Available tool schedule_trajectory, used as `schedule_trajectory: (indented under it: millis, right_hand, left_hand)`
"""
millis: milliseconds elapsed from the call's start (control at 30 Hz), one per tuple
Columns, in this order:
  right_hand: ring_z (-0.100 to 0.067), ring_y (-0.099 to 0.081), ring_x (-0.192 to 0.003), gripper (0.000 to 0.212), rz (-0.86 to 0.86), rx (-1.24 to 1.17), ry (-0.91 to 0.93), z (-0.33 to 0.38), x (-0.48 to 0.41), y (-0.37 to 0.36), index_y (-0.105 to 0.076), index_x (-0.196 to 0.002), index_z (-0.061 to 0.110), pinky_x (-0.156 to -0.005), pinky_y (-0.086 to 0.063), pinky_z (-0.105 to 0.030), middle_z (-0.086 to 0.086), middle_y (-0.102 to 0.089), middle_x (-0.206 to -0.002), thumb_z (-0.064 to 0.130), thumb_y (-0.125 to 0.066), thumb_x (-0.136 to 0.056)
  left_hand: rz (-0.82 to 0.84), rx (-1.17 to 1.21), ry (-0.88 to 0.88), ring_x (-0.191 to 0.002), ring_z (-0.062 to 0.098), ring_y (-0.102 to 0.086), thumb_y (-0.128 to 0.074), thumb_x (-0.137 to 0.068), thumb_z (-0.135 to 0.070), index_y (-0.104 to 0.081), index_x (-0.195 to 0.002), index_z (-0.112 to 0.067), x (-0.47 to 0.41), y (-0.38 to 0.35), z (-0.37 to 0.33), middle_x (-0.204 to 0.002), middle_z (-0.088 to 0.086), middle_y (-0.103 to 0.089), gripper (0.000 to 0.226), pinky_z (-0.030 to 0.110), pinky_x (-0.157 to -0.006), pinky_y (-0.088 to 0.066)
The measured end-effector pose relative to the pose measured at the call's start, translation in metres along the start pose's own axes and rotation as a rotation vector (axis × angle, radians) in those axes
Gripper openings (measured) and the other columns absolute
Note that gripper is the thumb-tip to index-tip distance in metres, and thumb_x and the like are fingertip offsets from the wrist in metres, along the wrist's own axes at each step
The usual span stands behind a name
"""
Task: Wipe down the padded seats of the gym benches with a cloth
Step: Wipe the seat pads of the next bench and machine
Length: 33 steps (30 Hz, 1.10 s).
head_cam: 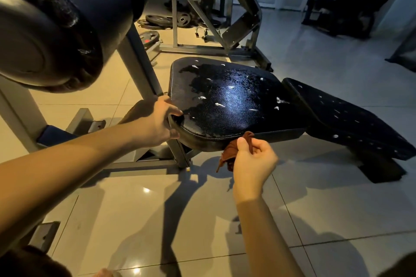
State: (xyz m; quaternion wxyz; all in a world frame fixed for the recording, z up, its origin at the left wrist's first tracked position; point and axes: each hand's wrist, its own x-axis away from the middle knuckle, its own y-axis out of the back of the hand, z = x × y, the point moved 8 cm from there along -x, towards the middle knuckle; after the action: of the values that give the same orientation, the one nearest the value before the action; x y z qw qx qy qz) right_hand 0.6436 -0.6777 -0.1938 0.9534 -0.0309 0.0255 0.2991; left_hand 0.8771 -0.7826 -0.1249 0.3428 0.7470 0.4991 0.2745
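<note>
A black padded bench seat (234, 99) fills the middle of the view, its cracked vinyl showing white tears. Behind it on the right lies the bench's long black back pad (351, 119), also torn. My left hand (161, 119) grips the seat's near left corner, thumb under the edge and fingers on top. My right hand (253, 162) sits just below the seat's front edge and pinches a crumpled rust-brown cloth (231, 153). The cloth hangs down beside the front edge, partly hidden by my fingers.
Large black roller pads (56, 24) on a grey steel frame (139, 60) loom at the upper left. Weight plates (166, 20) lie on the tiled floor behind. Another machine's frame (236, 24) stands beyond the seat, and a dark machine (342, 0) at the far right.
</note>
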Motion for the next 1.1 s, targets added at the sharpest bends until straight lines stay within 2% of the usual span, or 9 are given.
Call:
schedule_trajectory:
  millis: [233, 333, 400, 467, 567, 700, 833, 967, 1100]
  right_hand:
    - [-0.008, -0.067, -0.068, 0.014, 0.052, 0.028, 0.054, 0.008, 0.031, -0.016, -0.064, -0.084, 0.019, -0.061, -0.054, -0.019, 0.003, -0.069, -0.076, 0.010, -0.073, -0.090]
    - [-0.005, -0.069, -0.069, 0.016, 0.107, 0.001, 0.020, 0.006, 0.043, -0.024, -0.064, -0.085, 0.022, -0.061, -0.055, -0.017, 0.004, -0.070, -0.077, 0.011, -0.073, -0.090]
    - [0.001, -0.067, -0.067, 0.014, 0.141, -0.007, 0.033, 0.006, 0.044, -0.025, -0.065, -0.086, 0.019, -0.060, -0.053, -0.013, 0.004, -0.070, -0.076, 0.009, -0.073, -0.090]
    - [-0.002, -0.068, -0.067, 0.011, 0.185, -0.005, 0.027, 0.004, 0.041, -0.024, -0.065, -0.085, 0.016, -0.060, -0.054, -0.016, 0.001, -0.071, -0.076, 0.010, -0.074, -0.090]
    - [-0.019, -0.073, -0.063, 0.010, 0.203, 0.031, -0.052, -0.009, 0.032, -0.016, -0.065, -0.083, 0.014, -0.059, -0.061, -0.039, -0.003, -0.074, -0.072, 0.018, -0.071, -0.090]
    - [-0.007, -0.067, -0.055, 0.015, -0.044, 0.013, -0.057, -0.005, -0.001, 0.016, -0.063, -0.078, 0.013, -0.060, -0.061, -0.032, 0.000, -0.068, -0.066, 0.013, -0.075, -0.088]
    - [-0.012, -0.065, -0.062, 0.018, -0.010, 0.046, -0.057, 0.004, 0.015, -0.010, -0.063, -0.078, 0.015, -0.069, -0.059, -0.040, -0.002, -0.068, -0.070, 0.010, -0.080, -0.083]
    - [-0.012, -0.067, -0.062, 0.021, 0.139, -0.035, -0.113, -0.005, 0.044, -0.032, -0.062, -0.076, 0.020, -0.053, -0.051, -0.018, -0.003, -0.070, -0.070, 0.011, -0.079, -0.084]
    - [-0.029, -0.071, -0.065, 0.018, 0.045, -0.015, -0.203, -0.022, 0.021, -0.016, -0.071, -0.074, 0.010, -0.060, -0.060, -0.043, -0.005, -0.073, -0.067, 0.026, -0.079, -0.077]
  left_hand:
    - [-0.005, 0.066, 0.006, -0.144, 0.024, -0.034, -0.070, -0.093, -0.010, -0.046, -0.143, -0.012, -0.003, -0.001, 0.004, -0.162, 0.000, -0.017, 0.055, 0.018, -0.101, -0.029]
    - [-0.051, 0.098, 0.012, -0.122, 0.011, -0.040, -0.068, -0.094, -0.006, -0.038, -0.148, -0.003, -0.004, 0.001, 0.001, -0.128, -0.009, -0.039, 0.062, -0.001, -0.085, -0.032]
    - [-0.080, 0.119, 0.009, -0.115, 0.005, -0.035, -0.069, -0.093, -0.010, -0.038, -0.147, 0.002, -0.004, 0.001, -0.001, -0.110, -0.019, -0.037, 0.063, 0.003, -0.085, -0.030]
    - [-0.108, 0.107, -0.006, -0.123, 0.009, -0.036, -0.074, -0.090, -0.013, -0.049, -0.140, 0.001, -0.006, 0.001, -0.004, -0.126, -0.012, -0.042, 0.058, 0.011, -0.094, -0.026]
    - [-0.135, 0.043, -0.018, -0.148, 0.025, -0.021, -0.080, -0.084, -0.015, -0.066, -0.117, -0.002, -0.009, 0.004, -0.012, -0.151, 0.011, -0.035, 0.038, 0.030, -0.114, -0.015]
    - [-0.166, 0.033, -0.047, -0.138, 0.030, -0.034, -0.085, -0.078, -0.015, -0.069, -0.106, 0.003, -0.011, 0.006, -0.013, -0.133, 0.018, -0.048, 0.036, 0.026, -0.102, -0.021]
    - [-0.190, 0.004, -0.087, -0.115, 0.023, -0.043, -0.088, -0.074, -0.016, -0.071, -0.099, 0.005, -0.011, 0.009, -0.016, -0.108, 0.009, -0.053, 0.036, 0.024, -0.101, -0.025]
    - [-0.215, 0.056, -0.083, -0.130, 0.023, -0.035, -0.084, -0.078, -0.011, -0.069, -0.107, 0.006, -0.013, 0.009, -0.011, -0.131, 0.013, -0.047, 0.037, 0.025, -0.105, -0.020]
    - [-0.204, 0.054, -0.098, -0.146, 0.028, -0.024, -0.083, -0.079, -0.012, -0.068, -0.109, 0.001, -0.015, 0.006, -0.010, -0.144, 0.014, -0.040, 0.037, 0.026, -0.108, -0.017]
